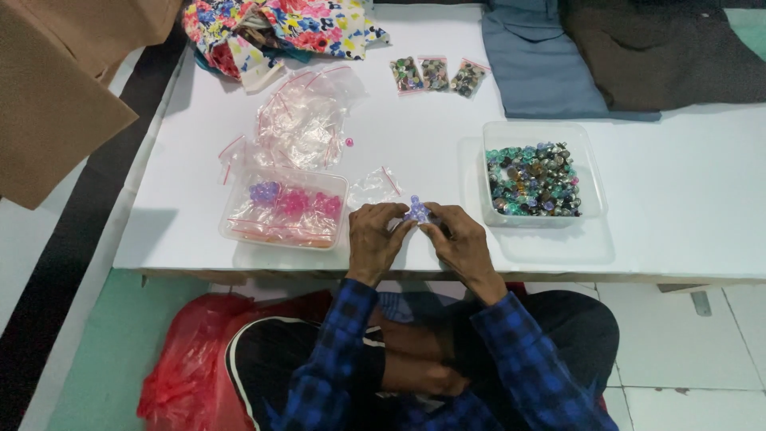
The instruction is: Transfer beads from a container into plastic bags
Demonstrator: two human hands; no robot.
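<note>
Pinching a small bag of purple beads, the left hand and right hand clamp fingertips on it just left of the tub of mixed beads; its long axis cannot be told.

The table top looks like matt white board, smooth. Both tubs, the left tub and the right tub, are clear, slightly glossy plastic. The beads shine like glass or polished plastic; which one is hard to tell. The empty bags are thin crinkled film. The floral fabric is soft printed cloth.
</note>
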